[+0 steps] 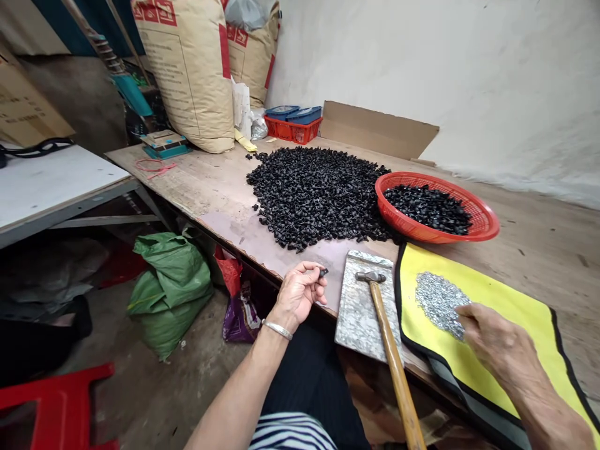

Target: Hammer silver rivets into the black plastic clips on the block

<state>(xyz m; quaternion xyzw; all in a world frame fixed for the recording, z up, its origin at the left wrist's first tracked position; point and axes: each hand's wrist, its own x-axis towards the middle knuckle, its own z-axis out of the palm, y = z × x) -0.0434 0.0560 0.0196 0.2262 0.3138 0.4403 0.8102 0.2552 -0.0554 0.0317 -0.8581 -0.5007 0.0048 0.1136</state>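
My left hand [300,292], with a bracelet at the wrist, pinches a small black plastic piece [323,272] between thumb and forefinger. It hovers by the table's front edge, left of a worn metal plate [360,312]. On that plate lies a hammer [382,319], its wooden handle pointing toward me. My right hand [497,340] is closed with its fingertips at the right side of a heap of small silvery metal pieces [438,300]. Whatever is between those fingertips is hidden. The heap rests on a yellow cloth [510,306] with black edging.
A big pile of black pieces [319,190] covers the table's middle. Beside it a red basket [487,225] holds more. Large paper sacks [187,81], a red crate [295,130] and a small scale [165,144] stand farther back. A green sack [171,287] is on the floor.
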